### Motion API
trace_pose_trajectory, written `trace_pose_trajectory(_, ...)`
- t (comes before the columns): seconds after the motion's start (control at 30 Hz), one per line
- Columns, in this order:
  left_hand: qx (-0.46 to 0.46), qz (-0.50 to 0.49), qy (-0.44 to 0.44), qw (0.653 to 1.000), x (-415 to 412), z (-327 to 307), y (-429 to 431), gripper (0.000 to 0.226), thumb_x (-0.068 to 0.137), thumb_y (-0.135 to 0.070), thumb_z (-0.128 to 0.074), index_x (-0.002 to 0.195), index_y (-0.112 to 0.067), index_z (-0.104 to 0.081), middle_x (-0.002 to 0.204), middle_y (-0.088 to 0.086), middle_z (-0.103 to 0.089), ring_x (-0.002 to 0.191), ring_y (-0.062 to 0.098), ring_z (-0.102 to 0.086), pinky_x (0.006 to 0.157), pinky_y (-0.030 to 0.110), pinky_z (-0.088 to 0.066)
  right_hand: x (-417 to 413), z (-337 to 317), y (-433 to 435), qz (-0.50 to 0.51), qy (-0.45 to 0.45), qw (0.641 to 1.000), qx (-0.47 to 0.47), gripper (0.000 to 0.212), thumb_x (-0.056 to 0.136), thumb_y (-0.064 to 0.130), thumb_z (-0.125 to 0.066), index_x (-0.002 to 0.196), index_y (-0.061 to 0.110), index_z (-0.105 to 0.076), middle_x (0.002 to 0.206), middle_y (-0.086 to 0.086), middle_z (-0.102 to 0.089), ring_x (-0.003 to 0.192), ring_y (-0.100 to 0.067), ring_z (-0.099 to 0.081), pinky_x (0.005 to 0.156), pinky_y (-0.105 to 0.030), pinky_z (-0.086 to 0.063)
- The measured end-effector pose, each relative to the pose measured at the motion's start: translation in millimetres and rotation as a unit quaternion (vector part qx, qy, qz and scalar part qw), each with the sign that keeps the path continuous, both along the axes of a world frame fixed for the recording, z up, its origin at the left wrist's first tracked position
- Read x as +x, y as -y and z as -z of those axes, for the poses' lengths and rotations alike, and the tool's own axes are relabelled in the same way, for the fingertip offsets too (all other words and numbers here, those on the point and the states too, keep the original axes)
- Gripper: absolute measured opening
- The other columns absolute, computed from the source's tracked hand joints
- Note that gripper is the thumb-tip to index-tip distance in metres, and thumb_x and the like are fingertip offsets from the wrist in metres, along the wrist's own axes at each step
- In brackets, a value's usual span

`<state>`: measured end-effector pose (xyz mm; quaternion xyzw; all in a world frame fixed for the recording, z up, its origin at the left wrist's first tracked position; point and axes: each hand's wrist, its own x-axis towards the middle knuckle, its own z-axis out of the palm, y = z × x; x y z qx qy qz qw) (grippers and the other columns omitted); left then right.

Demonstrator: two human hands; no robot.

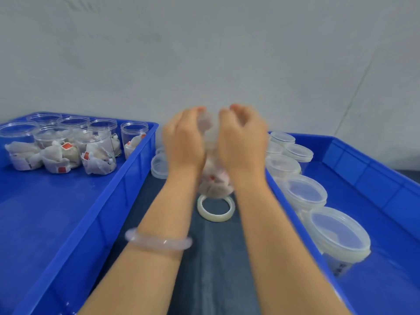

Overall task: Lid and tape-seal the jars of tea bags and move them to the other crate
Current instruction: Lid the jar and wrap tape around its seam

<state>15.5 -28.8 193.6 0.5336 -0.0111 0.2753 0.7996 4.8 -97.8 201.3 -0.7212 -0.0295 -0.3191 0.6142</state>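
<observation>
left crate (68, 212): open jars (97, 153) of tea bags, far end | my left hand (184, 142) and right hand (242, 142) grip blurred jar (214, 176) between crates, tape roll (215, 209) just near of it | right crate (375, 178): lidded jars (304, 192) along left wall

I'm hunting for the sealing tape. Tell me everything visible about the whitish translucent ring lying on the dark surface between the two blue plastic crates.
The whitish translucent tape ring looks like a narrow, glossy roll of clear tape, its wide open centre showing the dark surface. It lies flat, nearer than the blurred clear jar of tea bags, whose base overlaps its far edge; contact cannot be told. Neither the left hand nor the right hand touches it.
</observation>
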Motion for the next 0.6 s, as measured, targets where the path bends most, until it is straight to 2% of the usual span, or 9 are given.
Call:
trace_pose_trajectory(0.07, 0.038, 0.009, 0.015, 0.999, 6.8, -30.0, 24.9, 0.034, 0.088, -0.008, -0.052, 0.061, -0.023, -0.064, 0.058, -0.007, -0.065, 0.073, 0.019, -0.064, 0.074, 0.036, -0.05, 5.6, -31.2, 26.2, 0.025, 0.018, 1.0, -0.001, 0.011, 0.088, 0.014, -0.049, 0.095, 0.016, -0.057, 0.086, 0.0, -0.052, 0.084, -0.015, -0.044, 0.075, -0.023, -0.033)
trace_pose_trajectory(0.1, 0.051, 0.022, 0.02, 0.998, 10.8, -39.8, 40.1, 0.035, 0.09, -0.008, -0.05, 0.062, -0.022, -0.064, 0.067, -0.002, -0.068, 0.084, 0.026, -0.064, 0.083, 0.039, -0.049, 8.9, -41.4, 42.4, 0.047, 0.02, 0.999, -0.006, 0.013, 0.087, 0.012, -0.048, 0.093, 0.013, -0.059, 0.083, 0.001, -0.052, 0.083, -0.015, -0.045, 0.074, -0.024, -0.034)
trace_pose_trajectory(0.17, 0.071, 0.073, 0.027, 0.994, 21.4, -49.5, 73.7, 0.031, 0.092, -0.003, -0.046, 0.073, -0.014, -0.068, 0.093, 0.018, -0.07, 0.1, 0.033, -0.061, 0.094, 0.043, -0.046, 14.5, -51.7, 78.9, 0.094, 0.026, 0.995, -0.009, 0.029, 0.083, 0.015, -0.046, 0.103, 0.008, -0.066, 0.087, -0.001, -0.058, 0.087, -0.015, -0.051, 0.078, -0.026, -0.039)
trace_pose_trajectory(0.27, 0.126, 0.149, 0.026, 0.98, 38.4, -51.8, 124.7, 0.031, 0.093, 0.003, -0.039, 0.109, 0.005, -0.065, 0.121, 0.023, -0.062, 0.117, 0.032, -0.054, 0.103, 0.039, -0.039, 20.2, -54.2, 129.4, 0.16, 0.032, 0.987, -0.006, 0.054, 0.066, 0.024, -0.038, 0.108, 0.007, -0.067, 0.092, -0.005, -0.061, 0.089, -0.017, -0.053, 0.084, -0.031, -0.043)
trace_pose_trajectory(0.33, 0.18, 0.193, 0.029, 0.964, 50.9, -49.5, 154.3, 0.034, 0.095, 0.003, -0.036, 0.12, 0.008, -0.059, 0.131, 0.022, -0.056, 0.125, 0.032, -0.049, 0.108, 0.037, -0.035, 26.3, -48.5, 159.4, 0.19, 0.031, 0.981, -0.02, 0.057, 0.066, 0.026, -0.035, 0.111, 0.007, -0.065, 0.095, -0.004, -0.061, 0.09, -0.015, -0.054, 0.087, -0.03, -0.044)
trace_pose_trajectory(0.47, 0.266, 0.266, -0.022, 0.926, 73.6, -31.1, 193.2, 0.039, 0.098, -0.007, -0.039, 0.135, 0.0, -0.048, 0.141, 0.016, -0.049, 0.131, 0.028, -0.043, 0.111, 0.033, -0.031, 46.1, -20.8, 209.9, 0.196, -0.003, 0.98, -0.043, 0.051, 0.075, 0.024, -0.037, 0.116, 0.008, -0.062, 0.106, -0.004, -0.063, 0.097, -0.013, -0.055, 0.092, -0.027, -0.042)
trace_pose_trajectory(0.53, 0.334, 0.266, -0.038, 0.903, 81.8, -13.7, 203.9, 0.042, 0.098, -0.011, -0.044, 0.139, -0.003, -0.045, 0.144, 0.013, -0.047, 0.133, 0.024, -0.042, 0.109, 0.029, -0.031, 58.0, 1.4, 231.2, 0.198, -0.039, 0.977, -0.067, 0.041, 0.086, 0.016, -0.039, 0.12, 0.007, -0.06, 0.119, -0.008, -0.062, 0.111, -0.019, -0.054, 0.1, -0.032, -0.04)
trace_pose_trajectory(0.6, 0.405, 0.246, -0.056, 0.879, 88.4, 4.7, 207.9, 0.037, 0.097, -0.017, -0.048, 0.132, -0.007, -0.053, 0.137, 0.012, -0.054, 0.126, 0.026, -0.048, 0.102, 0.032, -0.037, 68.9, 23.9, 247.2, 0.205, -0.078, 0.971, -0.095, 0.039, 0.091, 0.008, -0.036, 0.122, 0.008, -0.059, 0.126, -0.008, -0.059, 0.12, -0.022, -0.05, 0.104, -0.036, -0.038)
